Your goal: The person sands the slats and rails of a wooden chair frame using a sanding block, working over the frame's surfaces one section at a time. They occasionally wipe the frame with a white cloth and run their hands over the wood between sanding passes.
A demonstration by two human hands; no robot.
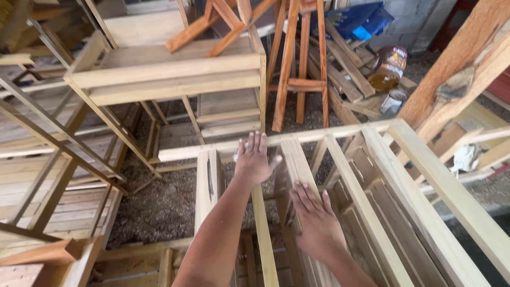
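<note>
From the head camera, the left hand [253, 158] reaches forward with fingers spread, palm down, resting on the top rail of a pale wooden frame [340, 159] just in front of the person; something small and whitish seems to sit under its fingers, too hidden to identify. The right hand [317, 219] lies flat and open on one of the frame's upright slats, gripping nothing. The frame fills the lower right of the view, its rails running away towards the gravel floor [164, 202].

The frame looks stiff and fairly heavy, its raw timber likely rough rather than slippery; the long outer rails seem the soundest places to hold.

Beyond, near a pile of planks [345, 64], a brown jar [389, 68] lies tilted beside a small tin [393, 101]; their contents cannot be made out.
</note>
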